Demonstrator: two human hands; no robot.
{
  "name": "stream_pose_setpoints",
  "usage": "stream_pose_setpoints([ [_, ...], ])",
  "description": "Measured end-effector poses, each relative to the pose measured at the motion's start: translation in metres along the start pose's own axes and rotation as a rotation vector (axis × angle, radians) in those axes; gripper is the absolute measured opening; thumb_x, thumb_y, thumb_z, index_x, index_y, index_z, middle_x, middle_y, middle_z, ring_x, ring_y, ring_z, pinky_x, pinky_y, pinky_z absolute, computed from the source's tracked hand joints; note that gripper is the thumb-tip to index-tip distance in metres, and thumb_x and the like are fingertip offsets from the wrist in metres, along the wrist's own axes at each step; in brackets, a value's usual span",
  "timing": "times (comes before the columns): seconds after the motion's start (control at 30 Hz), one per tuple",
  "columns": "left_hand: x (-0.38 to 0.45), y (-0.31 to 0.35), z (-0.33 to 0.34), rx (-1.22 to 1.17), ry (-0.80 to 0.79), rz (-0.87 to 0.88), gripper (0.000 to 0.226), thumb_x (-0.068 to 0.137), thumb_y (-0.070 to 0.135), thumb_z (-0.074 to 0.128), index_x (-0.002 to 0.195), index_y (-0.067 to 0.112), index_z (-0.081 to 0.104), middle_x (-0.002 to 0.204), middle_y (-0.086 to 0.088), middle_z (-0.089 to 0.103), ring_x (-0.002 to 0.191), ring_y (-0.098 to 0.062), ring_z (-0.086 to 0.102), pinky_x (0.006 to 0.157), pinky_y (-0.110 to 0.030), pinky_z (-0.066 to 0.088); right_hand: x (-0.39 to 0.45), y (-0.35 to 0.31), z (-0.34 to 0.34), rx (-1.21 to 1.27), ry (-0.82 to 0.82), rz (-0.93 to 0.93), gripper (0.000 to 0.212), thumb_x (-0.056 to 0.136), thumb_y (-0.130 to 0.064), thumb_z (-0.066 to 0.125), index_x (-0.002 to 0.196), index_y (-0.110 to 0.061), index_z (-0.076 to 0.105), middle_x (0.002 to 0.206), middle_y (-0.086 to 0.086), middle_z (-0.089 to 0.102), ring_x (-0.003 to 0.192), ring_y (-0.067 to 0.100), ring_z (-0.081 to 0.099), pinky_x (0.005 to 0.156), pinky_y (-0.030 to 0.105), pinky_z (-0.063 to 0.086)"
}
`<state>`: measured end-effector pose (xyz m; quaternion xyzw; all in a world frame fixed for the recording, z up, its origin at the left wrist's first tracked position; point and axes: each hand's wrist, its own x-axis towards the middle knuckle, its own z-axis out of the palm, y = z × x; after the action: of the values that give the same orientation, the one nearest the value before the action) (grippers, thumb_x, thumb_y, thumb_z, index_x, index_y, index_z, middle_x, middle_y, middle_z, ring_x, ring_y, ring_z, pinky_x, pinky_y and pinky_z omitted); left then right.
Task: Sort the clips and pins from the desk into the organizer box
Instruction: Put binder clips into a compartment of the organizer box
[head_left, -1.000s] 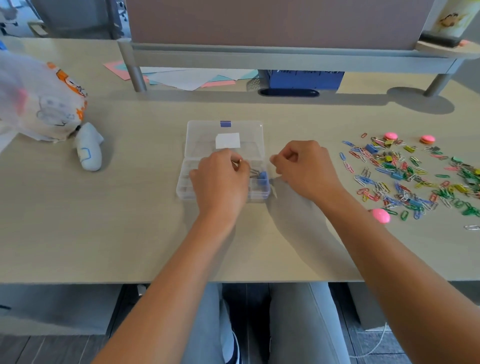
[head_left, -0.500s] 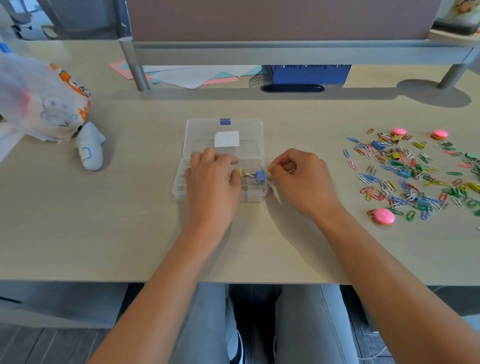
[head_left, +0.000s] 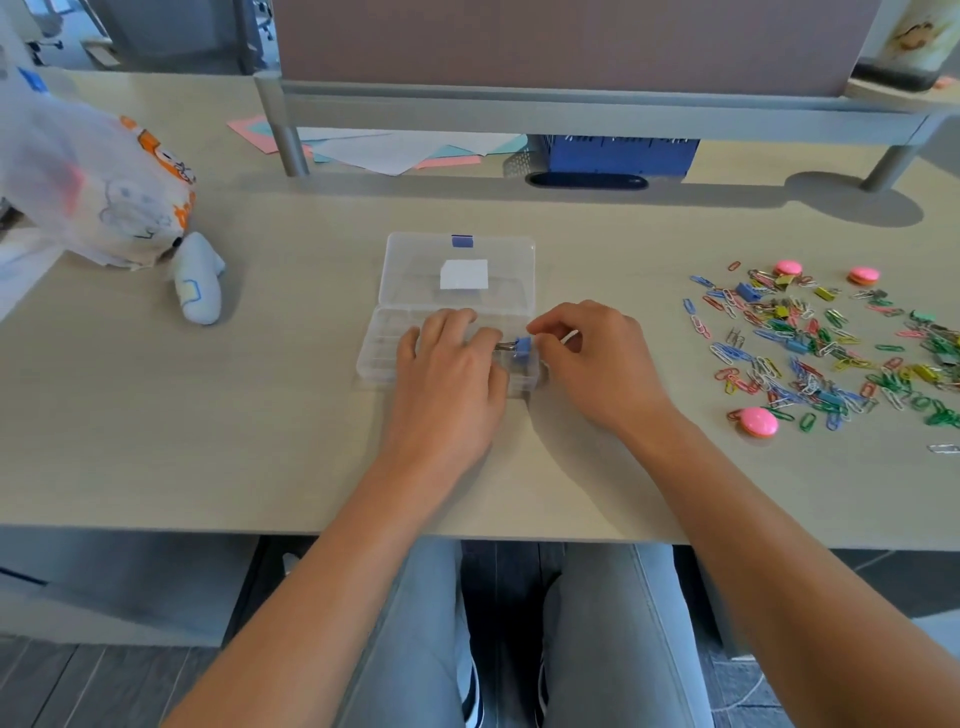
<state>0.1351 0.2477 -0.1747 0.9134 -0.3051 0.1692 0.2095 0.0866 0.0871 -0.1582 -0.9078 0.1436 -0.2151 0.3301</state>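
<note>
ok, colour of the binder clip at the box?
Blue body, silver wire handles: binder clip, seen from the head view.

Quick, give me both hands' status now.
Left hand: open, resting flat on the box.
Right hand: curled, pinching a white clip.

The left hand (head_left: 451, 375) lies over the near middle of the organizer box (head_left: 384, 343), hiding the compartments beneath it, so their contents cannot be told. Its fingertips cover most of the handles of the blue binder clip (head_left: 521, 347). The right hand (head_left: 597, 358) curls round something thin and pale, too small to identify. At the frame's right edge, the clip pile (head_left: 831, 348) is cut off. The plastic bag (head_left: 78, 176) at upper left is also cropped.
</note>
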Motion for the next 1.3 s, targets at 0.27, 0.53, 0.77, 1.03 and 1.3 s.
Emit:
stream_pose_setpoints([
  [0.27,-0.003,0.001,0.0,-0.009,-0.029,-0.009,0.048,0.092,0.031,0.029,0.109,0.015,0.071,0.125,-0.007,0.058,0.122,-0.026,0.048,0.108,-0.049,0.037,-0.007,0.0,0.0,-0.171,-0.081,-0.152,0.032,0.096,-0.017,0.049,0.109,-0.029,0.076,0.102,-0.004,0.06,0.086,0.017,0.06,0.074,0.035,0.05],
  [0.53,-0.004,-0.001,0.003,0.017,-0.039,-0.02,0.038,0.095,0.03,0.038,0.109,0.014,0.07,0.131,-0.008,0.056,0.124,-0.028,0.047,0.109,-0.047,0.033,-0.004,-0.003,-0.006,-0.292,-0.158,-0.202,0.032,0.097,-0.014,0.043,0.107,-0.024,0.072,0.103,0.001,0.059,0.089,0.027,0.06,0.074,0.04,0.051],
  [0.77,0.001,0.007,0.001,-0.035,-0.024,-0.007,0.035,0.096,0.025,0.047,0.125,0.013,0.063,0.136,-0.009,0.054,0.129,-0.028,0.045,0.111,-0.049,0.032,-0.014,0.005,-0.017,-0.213,-0.042,-0.203,0.03,0.097,-0.012,0.048,0.116,-0.022,0.069,0.105,0.0,0.063,0.086,0.023,0.062,0.075,0.043,0.053],
  [1.03,0.019,0.082,0.016,-0.113,-0.116,0.117,0.04,0.099,0.036,0.045,0.13,0.017,0.06,0.139,-0.007,0.052,0.133,-0.026,0.041,0.112,-0.048,0.031,-0.054,0.04,-0.094,-0.283,0.204,0.017,0.022,0.099,-0.021,0.051,0.106,-0.024,0.071,0.098,-0.005,0.067,0.078,0.013,0.058,0.069,0.035,0.051],
  [1.3,0.038,0.173,0.036,-0.205,-0.265,0.211,0.04,0.097,0.045,0.047,0.124,0.018,0.061,0.126,-0.004,0.057,0.12,-0.026,0.05,0.1,-0.042,0.039,-0.068,0.092,-0.165,-0.308,0.325,0.271,0.016,0.096,-0.022,0.057,0.098,-0.025,0.072,0.09,-0.009,0.069,0.072,0.006,0.056,0.058,0.023,0.04],
])
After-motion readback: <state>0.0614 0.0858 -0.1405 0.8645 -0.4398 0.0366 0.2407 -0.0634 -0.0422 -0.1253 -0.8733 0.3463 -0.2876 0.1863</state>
